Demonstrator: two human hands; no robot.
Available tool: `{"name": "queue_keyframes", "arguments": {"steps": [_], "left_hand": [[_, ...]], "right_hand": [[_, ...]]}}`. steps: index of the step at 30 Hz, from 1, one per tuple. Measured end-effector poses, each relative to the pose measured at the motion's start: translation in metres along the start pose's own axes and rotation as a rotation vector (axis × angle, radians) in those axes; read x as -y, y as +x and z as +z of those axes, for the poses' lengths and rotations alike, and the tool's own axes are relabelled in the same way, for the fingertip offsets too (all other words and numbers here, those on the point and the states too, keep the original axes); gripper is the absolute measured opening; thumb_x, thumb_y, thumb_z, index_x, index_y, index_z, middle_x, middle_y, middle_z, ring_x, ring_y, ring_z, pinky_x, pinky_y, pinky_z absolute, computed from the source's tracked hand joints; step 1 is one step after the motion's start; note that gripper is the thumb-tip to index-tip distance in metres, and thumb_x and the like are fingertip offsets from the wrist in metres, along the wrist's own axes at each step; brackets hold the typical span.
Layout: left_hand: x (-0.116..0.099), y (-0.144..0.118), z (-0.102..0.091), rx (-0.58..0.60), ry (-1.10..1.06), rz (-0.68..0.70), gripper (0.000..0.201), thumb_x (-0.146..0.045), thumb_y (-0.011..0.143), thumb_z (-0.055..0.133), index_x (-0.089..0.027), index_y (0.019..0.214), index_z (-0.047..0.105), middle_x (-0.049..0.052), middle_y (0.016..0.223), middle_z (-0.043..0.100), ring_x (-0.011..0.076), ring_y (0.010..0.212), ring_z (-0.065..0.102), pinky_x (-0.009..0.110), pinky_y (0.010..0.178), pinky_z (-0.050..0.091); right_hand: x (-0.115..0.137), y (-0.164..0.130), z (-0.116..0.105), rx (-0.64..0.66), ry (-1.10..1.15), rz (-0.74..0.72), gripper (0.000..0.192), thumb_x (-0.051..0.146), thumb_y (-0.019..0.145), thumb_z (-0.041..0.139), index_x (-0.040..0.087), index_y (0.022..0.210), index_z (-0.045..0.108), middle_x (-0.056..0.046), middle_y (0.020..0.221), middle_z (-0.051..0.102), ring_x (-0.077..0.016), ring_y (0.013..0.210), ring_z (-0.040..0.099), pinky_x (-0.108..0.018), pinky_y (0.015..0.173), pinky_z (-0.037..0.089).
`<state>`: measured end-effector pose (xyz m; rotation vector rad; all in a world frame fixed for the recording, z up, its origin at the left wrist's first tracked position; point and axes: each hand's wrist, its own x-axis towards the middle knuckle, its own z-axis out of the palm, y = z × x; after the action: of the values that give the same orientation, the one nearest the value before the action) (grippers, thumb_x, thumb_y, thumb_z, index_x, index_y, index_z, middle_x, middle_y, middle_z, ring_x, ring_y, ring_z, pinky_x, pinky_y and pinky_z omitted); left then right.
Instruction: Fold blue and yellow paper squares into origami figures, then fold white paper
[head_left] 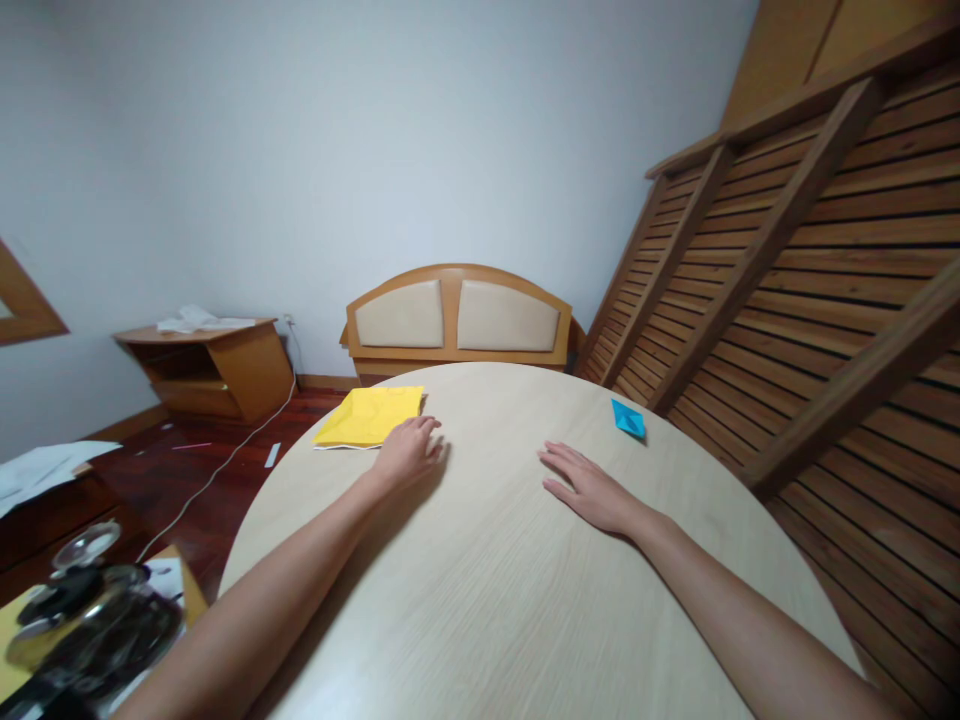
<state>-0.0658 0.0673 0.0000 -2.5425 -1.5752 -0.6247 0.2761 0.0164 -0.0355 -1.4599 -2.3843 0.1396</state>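
Left hand (pixel 409 452): fingers loosely curled, resting on the table (pixel 480 600), fingertips just beside the yellow paper (pixel 369 416) (holding nothing). Right hand (pixel 589 488): fingers flat, empty, blue folded paper (pixel 628 418) beyond the fingertips.

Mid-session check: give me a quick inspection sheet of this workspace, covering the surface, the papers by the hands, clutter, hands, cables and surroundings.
Surface: round pale wood table, smooth, both forearms lying across it.
Job's things: yellow paper flat at the far left edge; small blue folded paper at the far right edge.
Clutter: nothing seen on the table beyond the two papers.
Hands: left hand palm down, fingertips at the yellow paper's near corner; right hand flat, open, holding nothing, apart from the blue piece.
Cables: white cable trailing across the floor at left.
Surroundings: wooden headboard against the wall, slatted bed frame leaning at right, low side table at left, dark metal items bottom left.
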Motion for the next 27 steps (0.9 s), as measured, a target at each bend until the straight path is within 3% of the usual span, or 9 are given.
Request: {"name": "queue_keyframes", "arguments": {"steps": [6,12,17,21,24,27], "left_hand": [[0.056,0.0,-0.007,0.094,0.047,0.007,0.038,-0.026,0.085,0.056,-0.015,0.121,0.061,0.014,0.129,0.062,0.0285,0.118,0.058,0.039,0.104,0.043],[0.075,-0.002,-0.004,0.122,-0.023,-0.014,0.04,-0.019,0.082,0.056,-0.018,0.121,0.062,0.011,0.128,0.064,0.0259,0.116,0.06,0.033,0.098,0.046],[0.079,0.0,-0.001,0.087,0.014,-0.092,0.03,-0.02,0.088,0.052,-0.021,0.112,0.069,0.009,0.119,0.07,0.0264,0.108,0.065,0.033,0.09,0.05],[0.077,0.003,-0.002,-0.125,0.035,-0.114,0.034,-0.019,0.094,0.044,-0.018,0.113,0.072,0.01,0.121,0.07,0.0271,0.111,0.064,0.037,0.096,0.049],[0.064,0.006,-0.008,-0.224,0.036,-0.047,0.035,-0.02,0.096,0.042,-0.019,0.116,0.07,0.008,0.126,0.067,0.0247,0.118,0.061,0.039,0.104,0.046],[0.036,0.006,-0.012,-0.322,0.034,0.149,0.032,-0.02,0.095,0.045,-0.02,0.113,0.072,0.008,0.12,0.07,0.0252,0.114,0.064,0.042,0.101,0.049]], "right_hand": [[-0.002,-0.002,-0.002,0.016,0.046,0.018,0.056,0.052,0.098,0.041,0.017,0.142,0.05,-0.013,0.151,0.045,-0.0262,0.141,0.038,-0.046,0.118,0.028],[-0.006,-0.002,0.0,-0.005,0.071,0.014,0.054,0.051,0.097,0.043,0.02,0.14,0.052,-0.011,0.149,0.048,-0.0273,0.14,0.04,-0.048,0.117,0.029],[-0.007,-0.002,0.001,0.011,0.059,0.021,0.058,0.055,0.096,0.042,0.019,0.141,0.052,-0.012,0.149,0.048,-0.0291,0.14,0.039,-0.05,0.117,0.029],[-0.008,-0.002,0.002,0.019,0.057,0.019,0.061,0.057,0.096,0.039,0.019,0.142,0.051,-0.011,0.149,0.047,-0.0293,0.141,0.038,-0.049,0.118,0.028],[-0.01,-0.002,0.002,0.013,0.073,0.021,0.062,0.06,0.096,0.039,0.02,0.142,0.051,-0.01,0.15,0.047,-0.0298,0.141,0.038,-0.05,0.118,0.028],[-0.011,-0.002,0.002,0.02,0.075,0.029,0.062,0.06,0.096,0.038,0.021,0.142,0.051,-0.01,0.151,0.046,-0.0296,0.141,0.038,-0.05,0.118,0.028]]}}
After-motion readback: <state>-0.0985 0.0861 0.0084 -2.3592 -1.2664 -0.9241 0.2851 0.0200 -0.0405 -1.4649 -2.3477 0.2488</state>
